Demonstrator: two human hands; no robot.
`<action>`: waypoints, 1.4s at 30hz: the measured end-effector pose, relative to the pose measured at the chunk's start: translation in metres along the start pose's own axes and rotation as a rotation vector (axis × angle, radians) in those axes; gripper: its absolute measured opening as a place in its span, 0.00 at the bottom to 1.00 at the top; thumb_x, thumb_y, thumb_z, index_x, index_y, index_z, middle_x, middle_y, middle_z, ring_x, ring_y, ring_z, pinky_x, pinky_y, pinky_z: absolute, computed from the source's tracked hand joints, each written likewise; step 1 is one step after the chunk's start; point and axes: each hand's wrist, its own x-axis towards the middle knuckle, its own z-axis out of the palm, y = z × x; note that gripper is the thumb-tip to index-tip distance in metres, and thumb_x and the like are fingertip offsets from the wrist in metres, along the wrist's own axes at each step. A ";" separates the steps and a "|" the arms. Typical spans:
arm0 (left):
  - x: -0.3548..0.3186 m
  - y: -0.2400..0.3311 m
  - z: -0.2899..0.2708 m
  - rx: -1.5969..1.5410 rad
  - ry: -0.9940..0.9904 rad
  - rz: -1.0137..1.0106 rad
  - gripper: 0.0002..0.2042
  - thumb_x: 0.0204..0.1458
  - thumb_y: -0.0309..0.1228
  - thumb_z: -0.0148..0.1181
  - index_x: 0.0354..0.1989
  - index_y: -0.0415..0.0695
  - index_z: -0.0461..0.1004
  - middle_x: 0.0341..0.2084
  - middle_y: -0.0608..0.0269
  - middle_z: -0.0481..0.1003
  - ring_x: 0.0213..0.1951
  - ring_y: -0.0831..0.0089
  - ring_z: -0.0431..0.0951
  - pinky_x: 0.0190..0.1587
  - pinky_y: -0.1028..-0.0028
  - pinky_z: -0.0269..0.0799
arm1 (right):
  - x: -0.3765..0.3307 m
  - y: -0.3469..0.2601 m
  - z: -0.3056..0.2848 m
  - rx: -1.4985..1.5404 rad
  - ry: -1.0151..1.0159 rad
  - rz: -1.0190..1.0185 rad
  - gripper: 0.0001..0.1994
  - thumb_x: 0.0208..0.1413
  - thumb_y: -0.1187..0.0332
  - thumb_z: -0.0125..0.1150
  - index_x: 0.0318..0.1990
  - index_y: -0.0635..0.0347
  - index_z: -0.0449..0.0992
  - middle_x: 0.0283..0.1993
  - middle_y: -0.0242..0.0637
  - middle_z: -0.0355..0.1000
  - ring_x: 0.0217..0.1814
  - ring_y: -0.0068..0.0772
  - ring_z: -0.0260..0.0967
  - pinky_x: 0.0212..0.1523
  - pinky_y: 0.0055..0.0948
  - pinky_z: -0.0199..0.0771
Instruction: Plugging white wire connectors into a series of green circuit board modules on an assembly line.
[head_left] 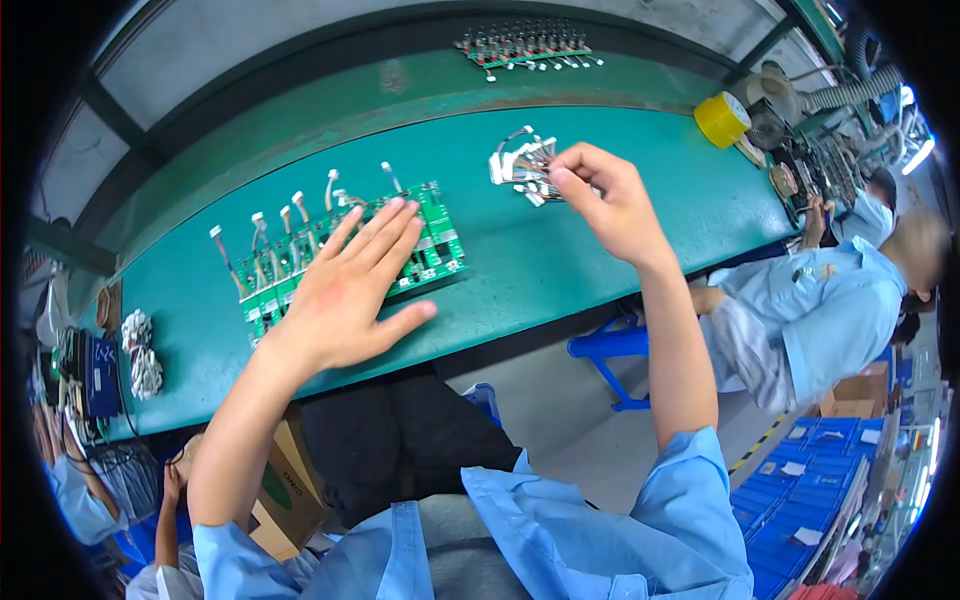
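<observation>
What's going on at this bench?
A person is working with both hands at a green bench. The left hand lies flat over a green circuit board, which has short cables sticking up along its far side. The right hand is at a pile of loose cables; whether it grips one is unclear. Another board sits farther back.

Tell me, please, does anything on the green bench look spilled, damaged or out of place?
Nothing clearly stands out on the bench. The green circuit board under the left hand looks whole, and the cables by the right hand are merely bunched loosely. Fine damage would be too small to see.
</observation>
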 end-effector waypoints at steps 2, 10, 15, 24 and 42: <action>0.005 0.002 -0.008 -0.125 0.089 -0.051 0.29 0.60 0.41 0.59 0.66 0.35 0.67 0.65 0.50 0.68 0.68 0.60 0.65 0.71 0.60 0.57 | 0.002 -0.017 0.002 0.004 -0.078 -0.053 0.03 0.61 0.75 0.60 0.39 0.63 0.79 0.29 0.30 0.74 0.30 0.22 0.63 0.31 0.20 0.62; 0.032 0.035 -0.042 -0.826 -0.151 -0.312 0.11 0.60 0.29 0.58 0.45 0.34 0.78 0.40 0.57 0.79 0.40 0.67 0.77 0.49 0.70 0.73 | -0.007 -0.063 0.013 -0.041 -0.342 -0.134 0.03 0.59 0.76 0.62 0.38 0.64 0.80 0.31 0.32 0.75 0.32 0.24 0.67 0.33 0.22 0.64; 0.020 0.031 -0.022 -1.552 -0.028 -0.402 0.07 0.60 0.27 0.61 0.36 0.35 0.80 0.33 0.59 0.80 0.34 0.70 0.78 0.42 0.74 0.74 | -0.022 -0.062 0.040 0.821 -0.252 0.081 0.04 0.57 0.77 0.64 0.38 0.64 0.81 0.32 0.34 0.76 0.34 0.25 0.68 0.33 0.23 0.64; 0.006 0.046 -0.003 -1.703 0.092 -0.615 0.04 0.61 0.22 0.58 0.37 0.35 0.79 0.31 0.59 0.79 0.32 0.72 0.76 0.40 0.75 0.75 | -0.048 -0.033 0.094 0.367 -0.089 -0.151 0.07 0.53 0.82 0.66 0.39 0.68 0.82 0.36 0.39 0.76 0.35 0.28 0.68 0.36 0.23 0.66; -0.012 0.059 0.020 -1.071 0.545 -0.364 0.07 0.48 0.15 0.61 0.35 0.37 0.76 0.34 0.58 0.77 0.33 0.68 0.72 0.40 0.72 0.69 | -0.069 -0.007 0.076 0.232 0.129 -0.044 0.02 0.52 0.80 0.68 0.33 0.65 0.80 0.32 0.35 0.75 0.31 0.24 0.66 0.33 0.21 0.65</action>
